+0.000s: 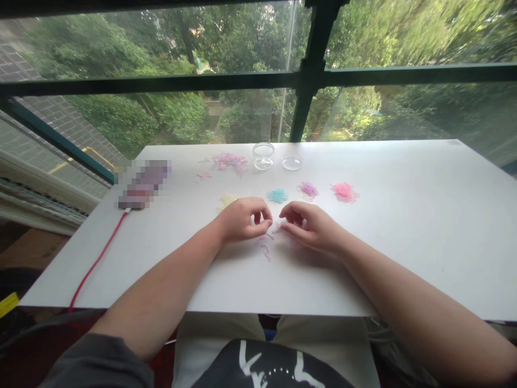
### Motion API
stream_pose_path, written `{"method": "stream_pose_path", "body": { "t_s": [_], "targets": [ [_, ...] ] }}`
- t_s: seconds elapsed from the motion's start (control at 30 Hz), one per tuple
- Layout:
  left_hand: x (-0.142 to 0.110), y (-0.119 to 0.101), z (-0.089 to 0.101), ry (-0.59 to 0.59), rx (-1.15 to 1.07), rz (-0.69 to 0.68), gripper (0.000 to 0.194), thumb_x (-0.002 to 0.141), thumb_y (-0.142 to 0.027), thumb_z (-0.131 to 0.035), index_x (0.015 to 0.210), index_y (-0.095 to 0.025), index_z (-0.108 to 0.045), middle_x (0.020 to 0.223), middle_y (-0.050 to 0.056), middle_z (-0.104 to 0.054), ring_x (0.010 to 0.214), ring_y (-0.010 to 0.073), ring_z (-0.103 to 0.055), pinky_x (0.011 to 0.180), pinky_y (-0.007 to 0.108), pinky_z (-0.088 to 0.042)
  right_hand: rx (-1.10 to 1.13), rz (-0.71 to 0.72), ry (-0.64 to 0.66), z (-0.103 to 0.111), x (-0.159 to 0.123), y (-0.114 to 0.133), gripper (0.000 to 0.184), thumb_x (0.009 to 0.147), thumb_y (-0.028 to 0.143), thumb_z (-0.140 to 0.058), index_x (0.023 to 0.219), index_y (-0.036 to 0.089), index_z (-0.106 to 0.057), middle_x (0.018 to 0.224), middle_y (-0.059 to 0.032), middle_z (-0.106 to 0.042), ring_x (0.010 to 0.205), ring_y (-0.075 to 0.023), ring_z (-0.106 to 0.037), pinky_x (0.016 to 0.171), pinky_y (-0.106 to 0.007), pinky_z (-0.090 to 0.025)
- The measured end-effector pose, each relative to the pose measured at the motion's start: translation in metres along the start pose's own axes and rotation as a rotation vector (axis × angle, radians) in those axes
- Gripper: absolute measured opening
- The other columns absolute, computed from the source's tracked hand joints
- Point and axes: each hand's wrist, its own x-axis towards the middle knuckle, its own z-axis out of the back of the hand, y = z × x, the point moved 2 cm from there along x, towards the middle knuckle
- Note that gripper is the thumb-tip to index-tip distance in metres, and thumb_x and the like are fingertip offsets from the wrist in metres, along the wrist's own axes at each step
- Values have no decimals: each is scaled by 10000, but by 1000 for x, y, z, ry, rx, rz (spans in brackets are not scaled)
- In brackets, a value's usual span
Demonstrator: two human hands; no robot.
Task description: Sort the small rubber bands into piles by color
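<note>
My left hand [247, 218] is over the middle of the white table [161, 269], its thumb and forefinger pinched together; anything between the tips is too small to make out. Close beside it, my right hand [309, 223] is curled, with a gap between thumb and forefinger. Under and between the hands lie a few loose pink and purple rubber bands [265, 252], partly hidden. Beyond the hands are small heaps of thin rubber bands: yellow [227, 202], partly covered by my left hand, blue [277, 195], purple [308, 190] and pink [344, 192].
A mixed heap of rubber bands [229, 161] lies at the back, beside a clear round jar [263, 157] and its clear lid [292, 163]. On the left is a blurred-out phone [143, 186] with a red cable [99, 258]. Windows border the table's far edge.
</note>
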Motion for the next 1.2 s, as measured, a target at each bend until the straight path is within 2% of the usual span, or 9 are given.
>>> {"method": "stream_pose_path", "body": {
  "t_s": [0.07,0.2,0.3,0.67,1.0,1.2],
  "targets": [
    [0,0,-1,-11,1,-9,64,751,-160,-560,735,-154,-622,717,1,-599,599,78,-524,588,206,-412,8,34,11,-2,0,2,165,787,273,-610,910,167,-580,696,13,-532,575,-93,-455,549,-226,-383],
    [1,0,-4,-5,-21,-28,60,745,-156,-561,732,-150,-619,703,0,-595,593,77,-525,584,205,-409,-25,45,4,-4,1,5,42,802,197,-559,806,170,-590,677,12,-536,570,-86,-448,548,-220,-377],
    [1,-1,-5,23,-28,-42,54,730,-152,-562,723,-145,-616,695,1,-593,594,78,-534,580,204,-408,-39,38,12,-3,1,6,61,791,151,-532,749,168,-573,671,9,-544,581,-90,-459,550,-219,-376],
    [1,-1,-5,39,-14,-36,40,684,-135,-560,693,-148,-597,669,-4,-581,607,90,-532,587,208,-411,-42,32,16,-1,0,9,75,742,102,-525,745,167,-561,680,7,-555,596,-95,-471,555,-224,-385],
    [1,-1,-5,46,-34,-49,55,719,-153,-561,716,-145,-615,693,5,-599,595,83,-537,590,209,-418,-27,-16,8,0,-1,4,81,738,109,-520,774,176,-548,664,9,-550,585,-103,-475,535,-228,-376],
    [1,0,-6,42,-35,-54,58,731,-159,-566,726,-146,-622,703,8,-604,595,83,-542,589,210,-421,-11,34,-5,1,-1,4,107,713,76,-510,738,179,-520,660,18,-526,592,-97,-454,558,-223,-379]
  ]
}}
